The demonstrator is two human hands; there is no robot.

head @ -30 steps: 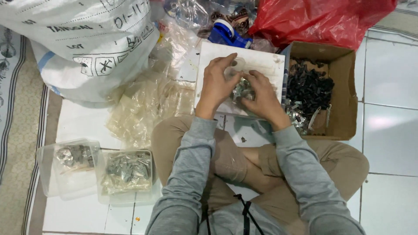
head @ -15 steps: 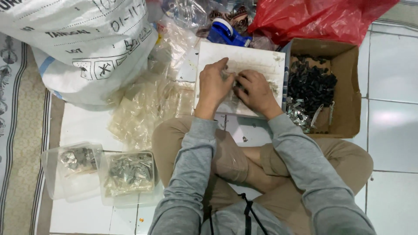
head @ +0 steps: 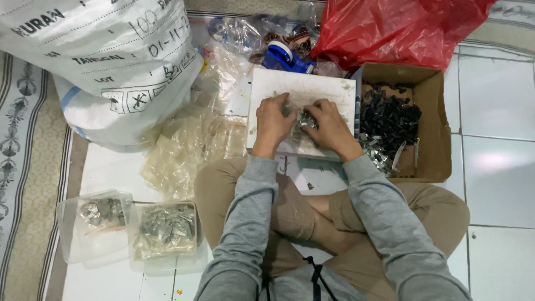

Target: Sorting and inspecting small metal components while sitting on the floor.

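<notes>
Metal parts (head: pixel 305 120), small and shiny, sit in a little clump between both hands at the centre of the frame, slightly above the middle; the left hand (head: pixel 273 124) has its fingers curled onto the clump from the left, and the right hand (head: pixel 330 127) closes on it from the right, fingertips meeting over the parts; whether a clear bag wraps the clump I cannot tell; both hands rest on a white board (head: pixel 304 89) that lies flat on the floor in front of the crossed legs; grey sleeves (head: pixel 248 223) run from the wrists down to the lower edge of the frame.

Just right of the board stands an open cardboard box (head: pixel 437 139), holding a heap of dark pieces (head: pixel 390 117) and some silvery ones near its lower left corner; above the box, at the upper right, lies a red plastic bag (head: pixel 390 28); just above the board sits a blue tape dispenser (head: pixel 284 58) among crumpled clear plastic; left of the board spreads a loose pile of small clear bags (head: pixel 189 145); a big white sack (head: pixel 106 61) with dark marking fills the upper left; at the lower left two clear tubs (head: pixel 72 245) stand side by side, each with filled packets of metal parts inside; white floor tiles (head: pixel 496 117) show at the right.
</notes>
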